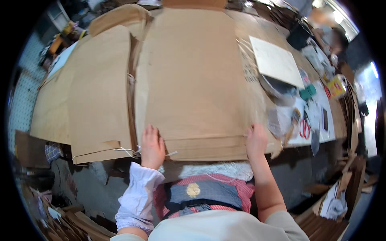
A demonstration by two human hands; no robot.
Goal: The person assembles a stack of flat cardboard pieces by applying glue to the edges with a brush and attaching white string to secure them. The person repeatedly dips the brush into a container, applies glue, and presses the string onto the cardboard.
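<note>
Your left hand (152,145) and right hand (256,141) lie spread flat on the near edge of a cardboard stack (193,80) covering the tabletop (339,120). Far right, a bowl (277,90) sits half hidden under a pale board (275,61); its contents can't be seen.

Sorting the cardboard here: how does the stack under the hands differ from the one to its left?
The middle cardboard stack has the left hand and right hand pressed on its near edge; the left cardboard stack lies untouched. White string trails at the left stack's near corner. Both are flat, brown, lying on the table.
</note>
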